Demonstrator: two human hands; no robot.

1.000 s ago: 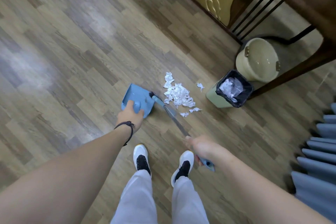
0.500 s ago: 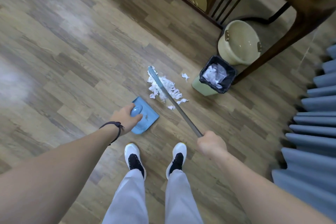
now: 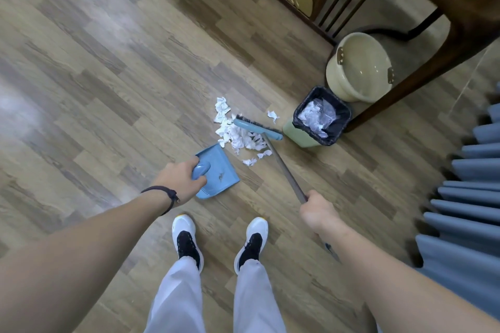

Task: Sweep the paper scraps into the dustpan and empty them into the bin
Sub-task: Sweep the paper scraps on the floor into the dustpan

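Note:
A pile of white paper scraps (image 3: 238,135) lies on the wooden floor. My left hand (image 3: 180,180) grips the handle of a blue dustpan (image 3: 219,170), which rests flat on the floor just below-left of the pile. My right hand (image 3: 318,211) holds the grey handle of a blue broom, whose head (image 3: 257,128) sits on the far side of the pile. One stray scrap (image 3: 273,116) lies beyond the broom head. A small green bin (image 3: 322,116) with a black liner stands to the right of the pile, with crumpled paper inside.
A cream bucket (image 3: 358,69) stands behind the bin, under a dark wooden table whose leg (image 3: 422,70) comes down beside the bin. A dark wooden frame with bars (image 3: 341,0) runs along the back. Blue pleated fabric (image 3: 465,197) hangs at the right. My feet (image 3: 219,240) are below the dustpan.
The broom head has swung from beside the dustpan over to the far side of the pile. The dustpan has shifted slightly, its mouth facing the scraps.

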